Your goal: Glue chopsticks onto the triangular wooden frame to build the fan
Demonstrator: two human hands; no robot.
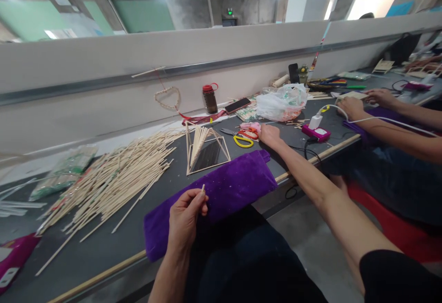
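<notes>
Between the thumb and fingers of my left hand (189, 208) is a short thin wooden stick (203, 187), its tip pointing up over a folded purple cloth (238, 178). My right hand (270, 136) reaches across to the table, its fingers closed at a pink tool (253, 127), whose shape is partly hidden. Beside it lie scissors with yellow and red handles (243, 141). A frame of glued sticks (188, 155), with a fan of sticks inside, stands just beyond the cloth.
Loose wooden sticks (131, 169) spread over the left of the table, near a bagged bundle (64, 169). Further back are a red-capped bottle (209, 99), a phone (238, 105) and a plastic bag (283, 102). A magenta power strip (315, 133) and a co-worker's hands (351, 106) are at right.
</notes>
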